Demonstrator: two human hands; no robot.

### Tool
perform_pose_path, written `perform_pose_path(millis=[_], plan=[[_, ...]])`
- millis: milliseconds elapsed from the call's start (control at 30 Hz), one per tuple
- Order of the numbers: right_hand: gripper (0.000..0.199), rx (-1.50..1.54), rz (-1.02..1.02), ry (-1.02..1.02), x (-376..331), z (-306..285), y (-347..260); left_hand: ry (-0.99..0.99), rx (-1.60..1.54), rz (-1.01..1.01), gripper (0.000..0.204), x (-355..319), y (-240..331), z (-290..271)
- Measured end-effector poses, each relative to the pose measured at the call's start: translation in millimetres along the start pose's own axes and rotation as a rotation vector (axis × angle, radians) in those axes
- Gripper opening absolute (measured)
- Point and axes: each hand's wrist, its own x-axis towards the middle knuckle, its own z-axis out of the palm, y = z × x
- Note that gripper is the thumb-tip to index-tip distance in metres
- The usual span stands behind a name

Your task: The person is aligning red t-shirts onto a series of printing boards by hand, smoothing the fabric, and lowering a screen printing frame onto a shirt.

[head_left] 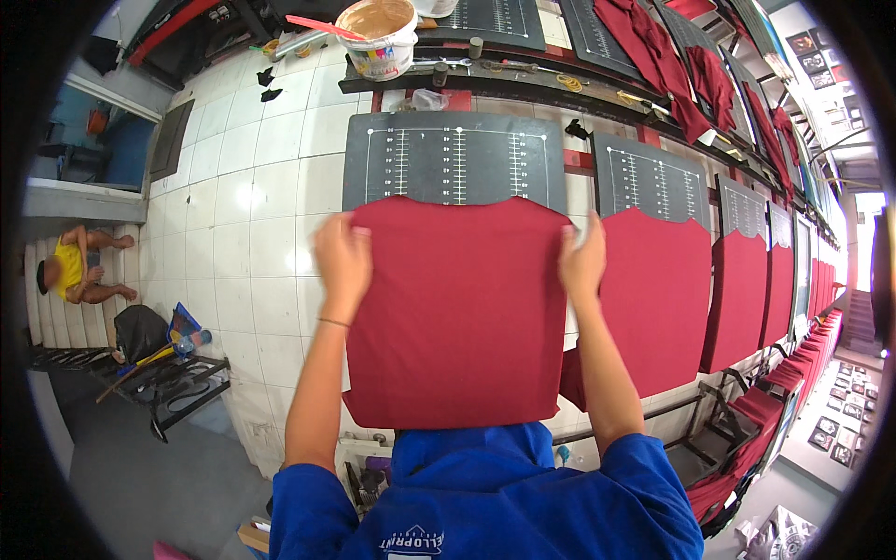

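Observation:
A dark red shirt panel (457,308) with a curved neckline lies over the lower part of a dark grey printing board (373,168) marked with white ruler lines. My left hand (343,259) is closed at the panel's upper left corner, slightly blurred. At the upper right corner my right hand (583,257) has its thumb raised and its fingers closed on the cloth edge. The fabric spreads fairly flat between my hands, and its lower edge hangs close to my blue shirt. Parts of my fingertips are hidden at the cloth's edges.
To the right, more boards carry red panels, the nearest a red panel (653,299). A dark rail (523,79) beyond holds tools and a white bucket (385,47) of brownish paste with a red-handled tool. A person in yellow (73,261) sits on steps at far left.

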Motion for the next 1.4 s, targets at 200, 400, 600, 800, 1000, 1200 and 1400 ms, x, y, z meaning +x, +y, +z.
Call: perform_pose_path(millis=[200,400,600,800,1000,1200,1400], plan=[[0.061,-0.241,-0.206,-0.16,0.4,18.3,-5.5,-0.082,0.371,-0.017,0.063,-14.8,-20.5,5.6],[0.085,0.752,0.586,-0.575,-130.5,-28.7,77.6,-0.535,-1.187,-1.059,0.075,-177.9,-85.4,-26.1],[0.07,1.23,1.032,-0.486,-280.5,-44.6,144.0,-0.478,-1.341,-0.965,0.06,-255.9,-104.0,-36.8],[0.061,1.451,1.132,-0.38,-273.1,-61.9,120.5,-0.52,-1.391,-1.053,0.053,-272.3,-113.1,-46.6],[0.06,1.365,1.213,-0.463,-311.0,-88.9,132.5,-0.539,-1.488,-1.023,0.049,-321.8,-123.9,-67.8],[0.062,1.395,1.142,-0.416,-312.4,-94.2,135.9,-0.488,-1.497,-1.017,0.049,-328.3,-119.1,-63.4],[0.074,1.054,1.103,-0.625,-282.0,-78.4,107.5,-0.716,-1.274,-1.05,0.071,-292.8,-140.5,-45.4]])
